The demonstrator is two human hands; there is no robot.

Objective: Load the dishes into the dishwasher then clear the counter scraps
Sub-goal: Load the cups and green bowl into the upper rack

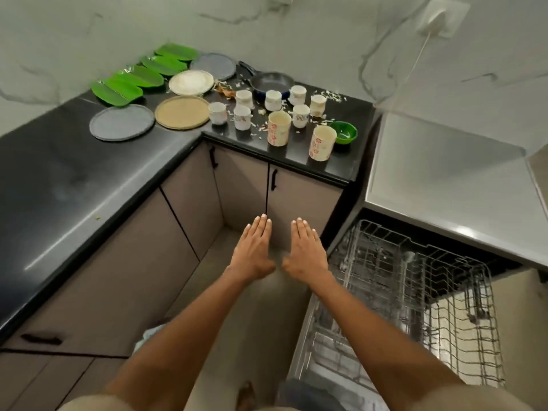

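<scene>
My left hand [253, 250] and my right hand [305, 250] hover side by side, palms down, fingers straight, holding nothing, in front of the corner cabinets. On the black counter [74, 185] lie several round plates: a grey plate [122, 122], a tan plate [182, 112], a white plate [191, 82]. Green leaf-shaped plates [117, 93] fan out behind them. Several small floral cups [242, 117], two tall tumblers [279, 128], a green bowl [344, 132] and a dark frying pan [271, 81] stand among white food scraps [332, 95]. The dishwasher's wire rack [415, 280] is pulled out at the right.
The dishwasher's grey top [444, 179] sits to the right of the counter. A wall socket with a white cord [443, 20] is above it. Closed cabinet doors with black handles [274, 179] face me. Tiled floor lies below my arms.
</scene>
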